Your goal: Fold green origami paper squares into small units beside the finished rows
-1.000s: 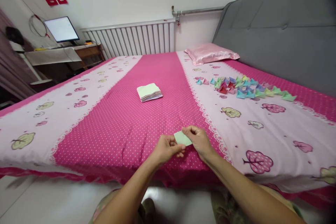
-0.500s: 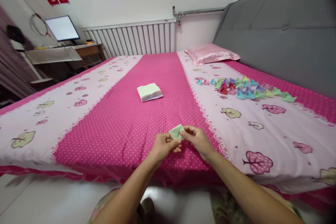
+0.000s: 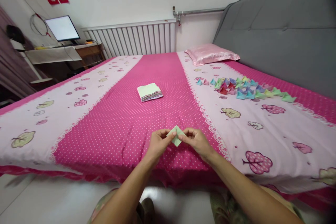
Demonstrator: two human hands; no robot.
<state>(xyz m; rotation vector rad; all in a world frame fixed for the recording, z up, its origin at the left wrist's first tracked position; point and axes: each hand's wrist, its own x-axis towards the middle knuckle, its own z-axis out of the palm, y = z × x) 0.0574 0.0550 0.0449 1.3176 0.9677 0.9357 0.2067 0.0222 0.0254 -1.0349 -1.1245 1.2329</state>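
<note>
A small pale green folded paper (image 3: 176,140) is held up in a diamond shape over the near part of the bed, one point towards me. My left hand (image 3: 160,142) pinches its left corner, thumb on top. On the opposite corner my right hand (image 3: 196,141) does the same, its thumb near the crease down the middle. The fingertips underneath are hidden by the paper. Beyond the hands lies a stack of square paper sheets (image 3: 149,92), pale green on top.
Many small folded paper boats (image 3: 245,89) in several colours lie to the right on the bedspread (image 3: 118,122). Behind them are a pink pillow (image 3: 211,53) and a grey headboard (image 3: 283,35). A radiator (image 3: 133,38) lines the back wall; a desk with a monitor (image 3: 62,28) stands at far left.
The folded paper has been turned into an upright diamond and sits slightly lower. My left hand has shifted left and its thumb now presses on the paper's face; my right hand has barely moved.
</note>
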